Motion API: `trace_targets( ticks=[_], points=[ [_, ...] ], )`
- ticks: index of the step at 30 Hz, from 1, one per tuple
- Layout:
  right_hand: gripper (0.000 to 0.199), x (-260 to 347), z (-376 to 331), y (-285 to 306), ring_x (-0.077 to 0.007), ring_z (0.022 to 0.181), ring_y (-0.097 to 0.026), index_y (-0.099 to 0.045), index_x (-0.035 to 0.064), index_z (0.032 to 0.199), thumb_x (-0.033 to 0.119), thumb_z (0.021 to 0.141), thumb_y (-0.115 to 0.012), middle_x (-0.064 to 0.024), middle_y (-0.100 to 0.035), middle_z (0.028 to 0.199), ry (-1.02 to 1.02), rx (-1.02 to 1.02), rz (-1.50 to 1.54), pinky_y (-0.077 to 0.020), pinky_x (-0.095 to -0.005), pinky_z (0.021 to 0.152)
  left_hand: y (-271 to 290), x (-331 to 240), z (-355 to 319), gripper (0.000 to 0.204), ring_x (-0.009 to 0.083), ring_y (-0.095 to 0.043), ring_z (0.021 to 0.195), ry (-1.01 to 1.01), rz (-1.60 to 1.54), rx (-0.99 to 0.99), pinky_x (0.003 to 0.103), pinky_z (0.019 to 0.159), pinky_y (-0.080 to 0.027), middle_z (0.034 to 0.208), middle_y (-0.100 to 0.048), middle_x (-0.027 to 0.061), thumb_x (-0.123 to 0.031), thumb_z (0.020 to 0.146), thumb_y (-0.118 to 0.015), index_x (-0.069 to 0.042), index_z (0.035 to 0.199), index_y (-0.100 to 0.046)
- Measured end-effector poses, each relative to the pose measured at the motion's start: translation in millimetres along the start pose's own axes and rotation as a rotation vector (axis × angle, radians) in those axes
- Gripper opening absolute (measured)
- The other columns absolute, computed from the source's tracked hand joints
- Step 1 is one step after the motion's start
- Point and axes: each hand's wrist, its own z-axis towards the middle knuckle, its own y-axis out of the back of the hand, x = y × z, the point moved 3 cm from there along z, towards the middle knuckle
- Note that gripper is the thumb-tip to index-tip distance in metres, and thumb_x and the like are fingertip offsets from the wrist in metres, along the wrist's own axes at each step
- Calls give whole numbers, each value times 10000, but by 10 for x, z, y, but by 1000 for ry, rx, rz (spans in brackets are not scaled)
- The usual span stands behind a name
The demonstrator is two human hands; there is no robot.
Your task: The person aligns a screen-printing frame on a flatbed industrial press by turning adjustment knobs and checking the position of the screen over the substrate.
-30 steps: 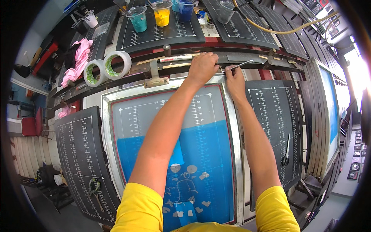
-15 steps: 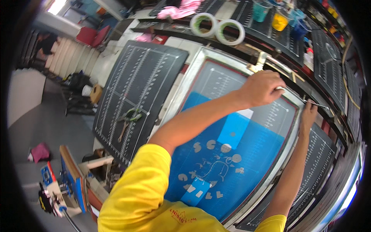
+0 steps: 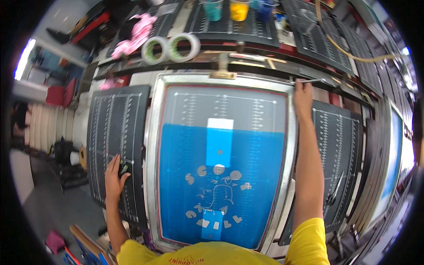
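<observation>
My left hand (image 3: pixel 115 174) reaches over the left black board with fingers stretched and thumb apart. Between thumb and fingers shows part of a green-handled hand tool (image 3: pixel 124 167), mostly hidden. At the far right corner of a metal-framed printing screen (image 3: pixel 289 145), my right hand (image 3: pixel 303 96) is closed around a slim shiny metal tool (image 3: pixel 314 81), its exact kind unclear. Blue coating covers most of the screen's mesh (image 3: pixel 185 150), with pale cut-out shapes in its lower half. A hinge clamp (image 3: pixel 222 70) grips the middle of the frame's far edge.
Marked black boards (image 3: pixel 117 115) flank the screen; scissors (image 3: pixel 336 189) lie on the right one (image 3: pixel 322 145). Beyond the far rail are two tape rolls (image 3: pixel 184 47), a pink cloth (image 3: pixel 137 35) and cups of teal (image 3: pixel 213 9), yellow (image 3: pixel 239 10) and blue ink (image 3: pixel 266 9).
My left hand has left the clamp area on the screen's far edge and moved down-left to the tools on the left board. My right hand stays by the frame corner. The view has turned.
</observation>
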Motion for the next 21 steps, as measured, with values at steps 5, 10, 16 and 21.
trace_targets(
  ticks=[5, 10, 16, 21],
  points=[
    [282, -53, 26, 132, -321, 836, -629, -578, -3, 997, 274, 949, -565, -192, -651, 890, 17, -107, 2, -456, -401, 753, 6, 46, 184, 571, 419, -459, 1226, -3, 22, -113, 469, 1049, -353, 1323, -477, 256, -171, 917, -602, 10, 1414, -387],
    [272, 38, -56, 98, -307, 791, -625, -574, 3, 1001, 269, 943, -571, -183, -652, 854, -10, -96, 71, -457, -400, 722, 437, -405, 876, 441, 300, -504, 1199, -93, -465, -454, 408, 1036, -396, 1299, -500, 196, -203, 1034, -370, 0, 1425, -382],
    [267, 43, -59, 91, -291, 774, -612, -577, -6, 1005, 255, 944, -573, -173, -643, 849, -24, -108, 32, -462, -392, 721, 472, -1804, 2274, 502, 193, -625, 973, -247, -1301, -393, 335, 895, -513, 1068, -608, 119, -385, 1047, -315, 3, 1285, -527],
    [300, 24, -53, 119, -225, 774, -578, -580, 0, 1038, 288, 954, -571, -125, -629, 849, -38, -110, 23, -453, -357, 736, 399, -3371, 2848, 440, 223, -677, 958, -564, -1515, -76, 320, 876, -536, 1103, -661, 162, -351, 1019, -469, 31, 1219, -555]
  ],
)
